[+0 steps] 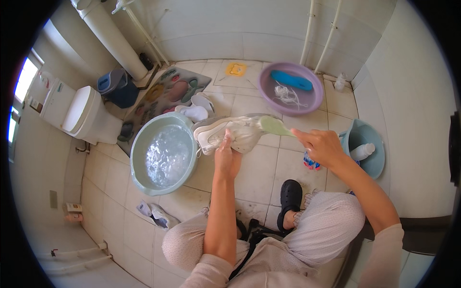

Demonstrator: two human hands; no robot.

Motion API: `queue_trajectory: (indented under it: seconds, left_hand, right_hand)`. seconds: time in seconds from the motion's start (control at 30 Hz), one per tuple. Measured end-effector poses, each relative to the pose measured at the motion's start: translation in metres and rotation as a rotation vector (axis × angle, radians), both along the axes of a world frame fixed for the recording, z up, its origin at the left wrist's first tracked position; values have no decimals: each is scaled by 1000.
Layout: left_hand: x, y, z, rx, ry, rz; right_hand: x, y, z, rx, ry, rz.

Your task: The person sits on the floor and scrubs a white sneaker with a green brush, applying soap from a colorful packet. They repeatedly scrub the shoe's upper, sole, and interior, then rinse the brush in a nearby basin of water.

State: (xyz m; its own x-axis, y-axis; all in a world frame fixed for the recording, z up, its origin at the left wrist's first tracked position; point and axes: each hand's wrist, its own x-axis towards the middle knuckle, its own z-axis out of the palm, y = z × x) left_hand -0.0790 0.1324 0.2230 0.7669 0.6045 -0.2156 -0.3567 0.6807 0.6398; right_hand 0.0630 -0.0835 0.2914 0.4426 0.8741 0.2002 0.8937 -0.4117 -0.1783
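My left hand is closed round a white sneaker, which it holds up in front of me with the toe pointing right. In my right hand is the handle of a pale green scrub brush. The brush head lies against the toe end of the sneaker; its bristles are hidden. Just left of the sneaker stands a light green basin holding water with a bright, rippled surface. The sneaker's heel end overlaps the basin's right rim in view.
A purple basin at the back holds a blue insole and white laces. White slippers stand behind the green basin. A blue-grey bucket with a white bottle is at right. Another shoe lies front left.
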Motion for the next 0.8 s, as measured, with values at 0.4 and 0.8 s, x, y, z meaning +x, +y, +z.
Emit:
queue_trajectory:
  seconds: [0.4, 0.8]
  left_hand:
    - [6, -17, -3, 14, -16, -131]
    - [14, -17, -60, -66, 166, -188]
  right_hand:
    - [2, 1, -19, 148, -59, 81]
    - [14, -8, -94, 195, 53, 49]
